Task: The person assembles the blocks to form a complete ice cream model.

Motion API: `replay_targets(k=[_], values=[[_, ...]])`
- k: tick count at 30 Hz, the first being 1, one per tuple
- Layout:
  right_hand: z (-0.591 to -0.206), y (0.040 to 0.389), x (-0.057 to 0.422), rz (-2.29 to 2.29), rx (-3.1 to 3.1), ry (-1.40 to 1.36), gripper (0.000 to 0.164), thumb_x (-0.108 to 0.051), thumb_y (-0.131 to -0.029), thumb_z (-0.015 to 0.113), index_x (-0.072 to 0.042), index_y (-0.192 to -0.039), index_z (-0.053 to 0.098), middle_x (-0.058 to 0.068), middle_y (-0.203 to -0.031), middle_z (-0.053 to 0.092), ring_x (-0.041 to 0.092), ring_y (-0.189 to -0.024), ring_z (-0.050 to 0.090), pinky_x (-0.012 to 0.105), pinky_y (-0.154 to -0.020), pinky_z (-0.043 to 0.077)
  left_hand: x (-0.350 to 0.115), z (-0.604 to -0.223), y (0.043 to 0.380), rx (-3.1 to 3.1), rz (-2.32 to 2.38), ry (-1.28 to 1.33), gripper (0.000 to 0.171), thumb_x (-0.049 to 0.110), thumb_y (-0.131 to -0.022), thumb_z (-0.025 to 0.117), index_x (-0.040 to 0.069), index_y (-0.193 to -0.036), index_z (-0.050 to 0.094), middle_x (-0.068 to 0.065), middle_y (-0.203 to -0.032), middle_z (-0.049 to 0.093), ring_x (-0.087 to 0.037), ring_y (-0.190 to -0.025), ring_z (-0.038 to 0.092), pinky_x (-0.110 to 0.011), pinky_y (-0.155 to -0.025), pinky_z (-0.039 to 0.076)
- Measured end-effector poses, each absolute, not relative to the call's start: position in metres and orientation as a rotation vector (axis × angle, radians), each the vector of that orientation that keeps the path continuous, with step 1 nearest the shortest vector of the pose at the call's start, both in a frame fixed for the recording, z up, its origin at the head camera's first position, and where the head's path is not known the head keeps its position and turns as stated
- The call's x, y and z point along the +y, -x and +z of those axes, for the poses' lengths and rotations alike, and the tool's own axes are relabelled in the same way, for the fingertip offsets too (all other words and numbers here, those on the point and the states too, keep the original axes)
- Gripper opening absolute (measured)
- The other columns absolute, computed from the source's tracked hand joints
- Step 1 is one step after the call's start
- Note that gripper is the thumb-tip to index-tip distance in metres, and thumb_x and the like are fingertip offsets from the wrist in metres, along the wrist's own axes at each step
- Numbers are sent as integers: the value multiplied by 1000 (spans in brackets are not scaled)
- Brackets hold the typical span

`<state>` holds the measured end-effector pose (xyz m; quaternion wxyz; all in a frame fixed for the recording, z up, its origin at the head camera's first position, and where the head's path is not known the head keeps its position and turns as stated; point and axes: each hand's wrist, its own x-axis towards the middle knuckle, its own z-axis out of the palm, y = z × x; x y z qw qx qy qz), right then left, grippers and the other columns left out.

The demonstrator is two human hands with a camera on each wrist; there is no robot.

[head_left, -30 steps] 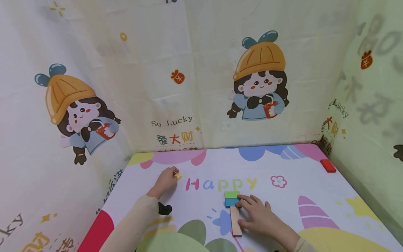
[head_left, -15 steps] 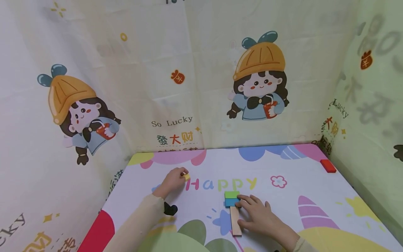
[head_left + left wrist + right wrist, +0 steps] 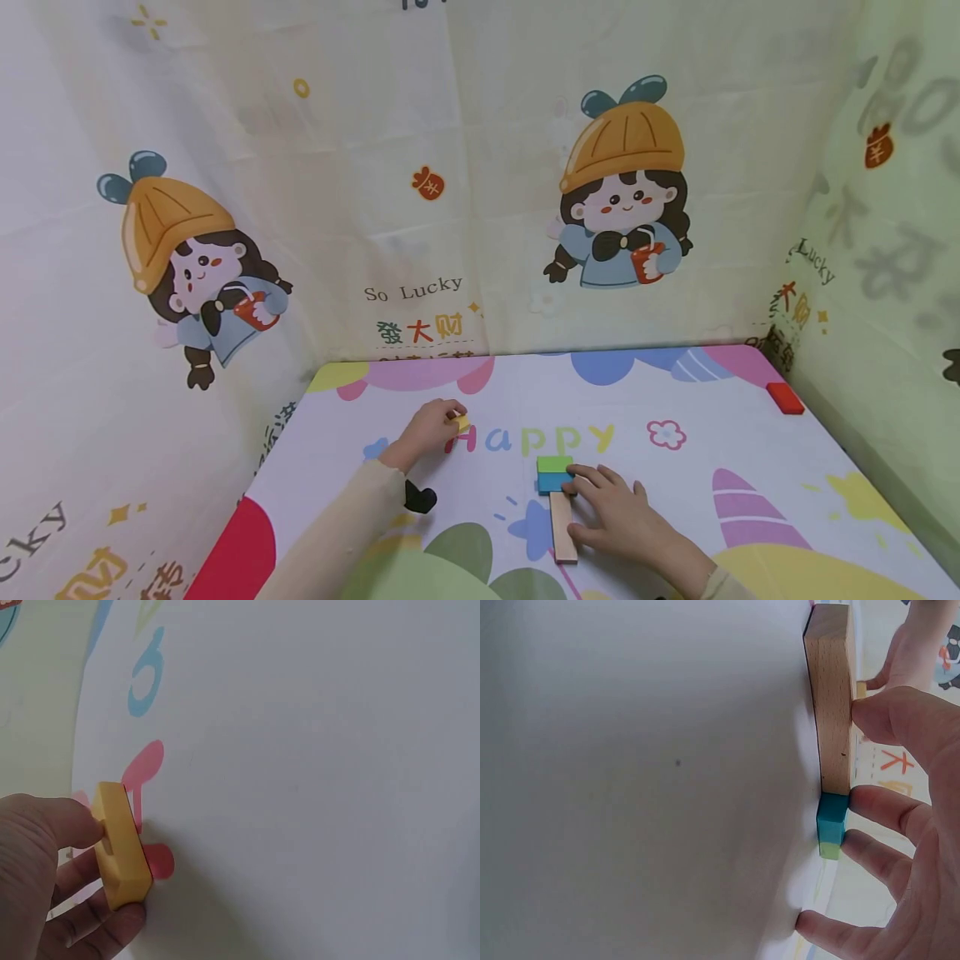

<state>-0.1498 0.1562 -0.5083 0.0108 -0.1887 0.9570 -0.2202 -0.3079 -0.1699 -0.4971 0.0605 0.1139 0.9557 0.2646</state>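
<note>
My left hand (image 3: 427, 432) pinches a yellow block (image 3: 122, 847) over the printed letter H, thumb on one side and fingers on the other. My right hand (image 3: 621, 515) rests with spread fingers along the right side of a row of blocks. In that row a light green block (image 3: 555, 463) lies against a blue block (image 3: 552, 482), and a long plain wooden block (image 3: 563, 529) extends from the blue one toward me. In the right wrist view the thumb touches the wooden block (image 3: 832, 705), and two fingertips touch the blue block (image 3: 832, 814) and green block (image 3: 829, 850).
A red block (image 3: 785, 398) lies near the right edge of the table (image 3: 480, 492), whose white cover bears colourful prints. Patterned cloth walls (image 3: 495, 208) close off the back and both sides.
My left hand has moved to the right with the yellow block, from left of the letter H to over it. The right hand and the block row have stayed put.
</note>
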Motion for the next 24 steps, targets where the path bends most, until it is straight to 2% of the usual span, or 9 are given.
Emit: replay_targets(k=[3,8,12,14,17,24], values=[[-509,150,156,-687,2982,584,44,-46,-83,82,-28,-121,66,1,-150,55,49,-136,49,91,-85,32,-165,-497,307,2874,800,-349,30,8,-92,66,13,-121,72,-8,-108,65,-19,-87,57,-37,-82,55],[-509,150,156,-685,2979,575,43,-46,-83,82,-30,-120,66,0,-150,55,49,-136,49,91,-86,32,-155,-498,305,2847,807,-385,30,9,-94,65,13,-124,71,-10,-110,64,-20,-81,58,-32,-69,54],[-509,151,157,-680,2986,573,43,-46,-83,82,-30,-119,66,0,-150,55,49,-136,49,91,-86,32,-147,-499,305,2853,801,-395,29,9,-95,65,14,-123,72,-7,-109,64,-19,-90,56,-33,-78,55],[-509,151,157,-686,2984,572,42,-45,-83,82,-30,-118,66,0,-150,55,49,-136,49,91,-86,32,-143,-499,305,2862,791,-408,29,9,-95,66,15,-122,72,-7,-107,65,-19,-92,56,-35,-84,54],[-509,151,157,-695,2980,572,42,-45,-83,82,-30,-119,66,0,-150,55,49,-136,49,91,-86,31,-138,-499,305,2861,789,-427,29,8,-95,66,15,-122,73,-6,-107,65,-19,-91,56,-37,-86,54],[-509,151,157,-710,2969,578,43,-46,-83,82,-30,-120,66,1,-150,55,49,-136,48,92,-86,31,-126,-499,303,2833,820,-441,32,6,-94,64,15,-123,73,-6,-107,64,-17,-81,57,-31,-75,51]])
